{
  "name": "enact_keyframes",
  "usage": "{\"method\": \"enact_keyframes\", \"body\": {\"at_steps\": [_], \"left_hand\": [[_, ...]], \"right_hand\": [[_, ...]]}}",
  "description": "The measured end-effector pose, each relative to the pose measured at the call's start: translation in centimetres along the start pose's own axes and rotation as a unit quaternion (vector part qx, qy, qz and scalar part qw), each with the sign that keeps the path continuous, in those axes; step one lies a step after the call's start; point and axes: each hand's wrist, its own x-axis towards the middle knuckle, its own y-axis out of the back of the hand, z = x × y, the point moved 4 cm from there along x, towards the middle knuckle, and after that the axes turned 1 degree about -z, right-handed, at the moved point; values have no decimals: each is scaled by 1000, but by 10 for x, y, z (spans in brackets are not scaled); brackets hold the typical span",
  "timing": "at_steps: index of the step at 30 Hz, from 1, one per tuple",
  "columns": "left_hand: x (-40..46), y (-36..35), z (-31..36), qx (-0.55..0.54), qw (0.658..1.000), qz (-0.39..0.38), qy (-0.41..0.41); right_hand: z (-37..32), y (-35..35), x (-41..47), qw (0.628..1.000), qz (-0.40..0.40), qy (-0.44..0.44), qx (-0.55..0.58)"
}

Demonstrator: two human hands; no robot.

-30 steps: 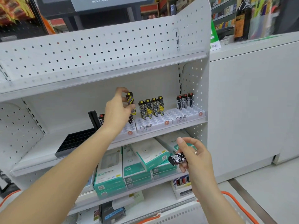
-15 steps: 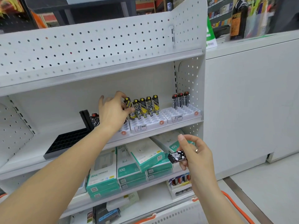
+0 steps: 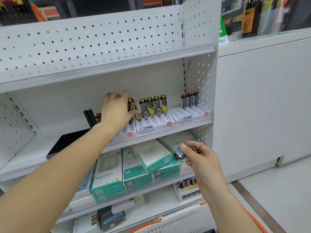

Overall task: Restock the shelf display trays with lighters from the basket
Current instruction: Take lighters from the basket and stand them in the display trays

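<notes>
**Left hand sets a yellow lighter at the middle tray; right hand waits with a black one**

The left hand (image 3: 116,111) reaches onto the middle shelf (image 3: 168,132), thumb and fingers pinched on a yellow-and-black lighter (image 3: 133,106). That lighter stands tilted, its top leaning left toward the palm, its foot at the left end of the back row of the middle tray (image 3: 154,125). Just to its right four more yellow-and-black lighters (image 3: 154,106) stand upright in the same row, close together. The hand covers much of the left tray (image 3: 128,132); whether the tilted lighter's foot is seated in a slot cannot be told.

The right hand (image 3: 200,158) is held lower, in front of the shelf below, well apart from the trays. Its thumb and curled fingers clamp a black-and-white patterned lighter (image 3: 180,155), which lies roughly level, one end poking out to the left past the thumb, a red-tipped end showing above the fingers.

The right tray (image 3: 190,115) carries three black-and-white lighters (image 3: 189,100) with red tops, upright in its back row. Left of the left hand a black tray (image 3: 67,140) lies on the same shelf. Teal-and-white boxes (image 3: 134,172) fill the shelf below. The orange rim of the basket (image 3: 144,226) shows at the bottom edge.
</notes>
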Motion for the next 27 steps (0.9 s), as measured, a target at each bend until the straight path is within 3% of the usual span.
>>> {"method": "enact_keyframes", "body": {"at_steps": [7,21,24,27], "left_hand": [[1,2,2,41,999,-13,-15],[1,3,12,41,998,-44,-16],[-18,31,30,-105,994,14,-15],[-61,50,67,-309,948,-77,-14]], "right_hand": [[0,-6,-3,997,-62,-13,40],[-8,-1,-9,992,-71,-31,96],[-11,-2,-10,992,-82,-10,91],[-10,-9,-11,991,-98,6,92]]}}
